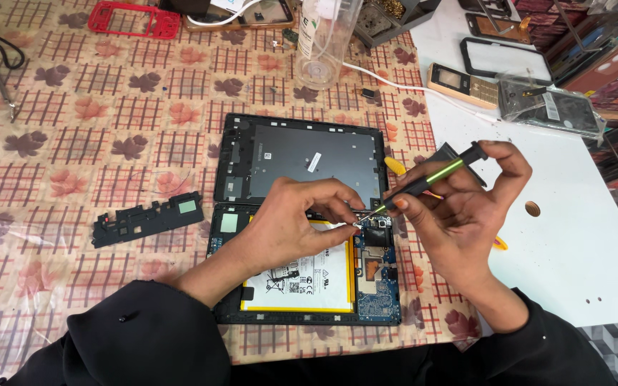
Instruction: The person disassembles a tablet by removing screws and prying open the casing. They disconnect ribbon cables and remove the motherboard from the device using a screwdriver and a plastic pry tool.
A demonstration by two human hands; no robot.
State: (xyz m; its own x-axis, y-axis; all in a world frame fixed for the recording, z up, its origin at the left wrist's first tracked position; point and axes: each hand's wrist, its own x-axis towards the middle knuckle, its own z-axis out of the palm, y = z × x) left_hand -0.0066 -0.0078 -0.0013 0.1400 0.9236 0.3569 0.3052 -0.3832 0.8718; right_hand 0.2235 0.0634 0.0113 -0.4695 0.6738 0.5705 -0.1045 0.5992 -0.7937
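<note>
An opened tablet lies in front of me with its white, yellow-edged battery and blue circuit board exposed. Its dark back cover lies just beyond it. My right hand grips a black and green screwdriver, tip down on the board near the tablet's upper right corner. My left hand rests on the tablet, its fingertips pinching something small beside the screwdriver tip; what it pinches is too small to tell.
A black plastic frame piece lies left of the tablet. A clear bottle, a red phone frame, cables and phone parts sit at the back. A white board with phones covers the right side.
</note>
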